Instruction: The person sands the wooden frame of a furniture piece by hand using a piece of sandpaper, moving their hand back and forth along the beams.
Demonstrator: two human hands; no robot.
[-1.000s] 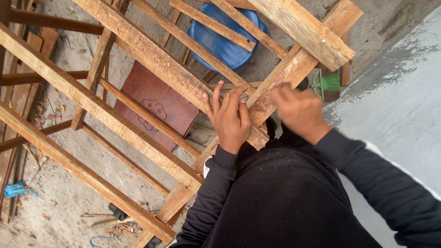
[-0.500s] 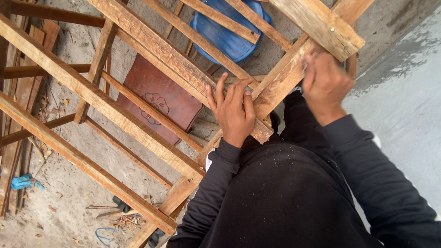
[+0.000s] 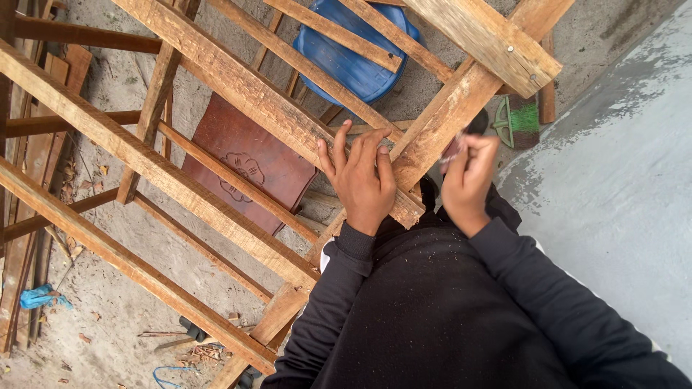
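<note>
across the sandy ground (image 3: pixel 130 302), a large frame of rough pale wooden planks (image 3: pixel 216 79) is spreading over most of the view, its long boards running diagonally and meeting a crossing plank near the hands. beneath the frame, a reddish-brown carved wooden panel (image 3: pixel 249 162) is lying flat on the ground, and a round blue plastic tub (image 3: pixel 349 65) is sitting further up, partly hidden by the boards. a grey concrete slab (image 3: pixel 620 202) is filling the right side. the left hand (image 3: pixel 360 176) is pressing flat on the plank joint, its fingers released and spread over the wood. the right hand (image 3: pixel 467 180) is hovering just beside the crossing plank, its fingers clenched around a small dark object that is too hidden to identify. a green-bristled brush (image 3: pixel 520 119) is lying near it.
</note>
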